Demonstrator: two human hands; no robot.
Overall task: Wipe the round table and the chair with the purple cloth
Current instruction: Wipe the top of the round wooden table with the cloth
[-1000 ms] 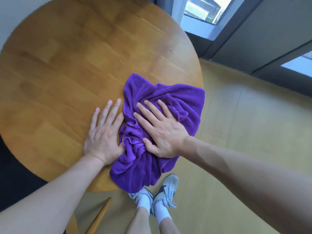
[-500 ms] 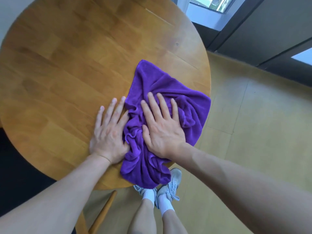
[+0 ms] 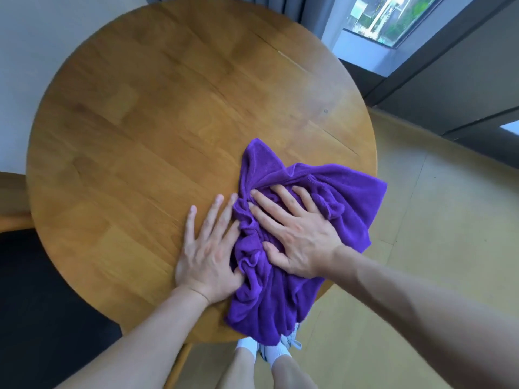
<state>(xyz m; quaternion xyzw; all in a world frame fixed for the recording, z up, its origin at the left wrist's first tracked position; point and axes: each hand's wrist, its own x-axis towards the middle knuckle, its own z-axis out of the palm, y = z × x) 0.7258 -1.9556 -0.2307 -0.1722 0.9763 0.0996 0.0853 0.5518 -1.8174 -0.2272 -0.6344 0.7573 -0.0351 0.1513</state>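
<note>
Head view looks down on a round honey-coloured wooden table [image 3: 157,130]. At about 4 o'clock on its top lies a crumpled purple terry cloth [image 3: 303,220], its right and near edges hanging past the rim. Right hand [image 3: 295,234] presses flat on the cloth, fingers straight and spread. Left hand [image 3: 209,248] rests flat on bare wood just beside the cloth at 9 o'clock, fingers straight, thumb touching the folds. Below the rim show 2 white-socked feet [image 3: 266,350].

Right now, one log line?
phase: wiping | right hand: flat on crumpled purple cloth | left hand: flat on round wooden table
</note>
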